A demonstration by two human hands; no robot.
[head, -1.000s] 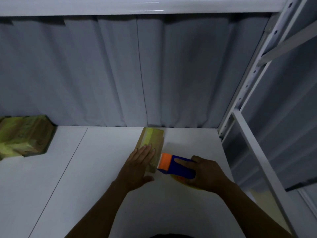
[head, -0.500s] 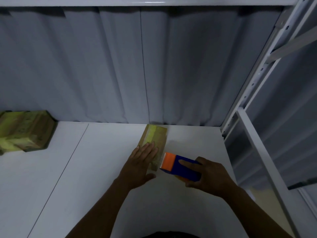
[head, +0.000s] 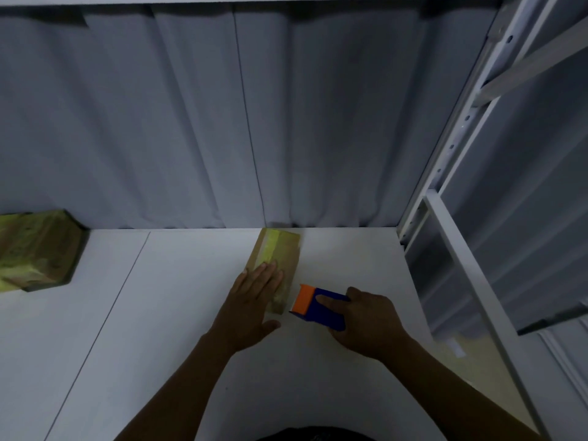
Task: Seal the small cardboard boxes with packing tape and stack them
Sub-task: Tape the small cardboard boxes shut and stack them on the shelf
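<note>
A small flat cardboard box [head: 281, 253] lies on the white table [head: 178, 313], with a strip of yellowish tape along its top. My left hand [head: 253, 300] presses flat on the near end of the box, fingers straight. My right hand [head: 366, 323] grips a blue tape dispenser with an orange front [head: 318, 305] just right of the box's near end. At the far left sits a stack of taped cardboard boxes [head: 35, 249].
A grey pleated curtain [head: 222, 122] hangs behind the table. A white metal shelf frame [head: 461, 249] rises at the right edge of the table. A thin seam runs across the tabletop on the left.
The dispenser in my right hand has drawn back a little to the right, off the box's near end. My left hand stays flat on the box.
</note>
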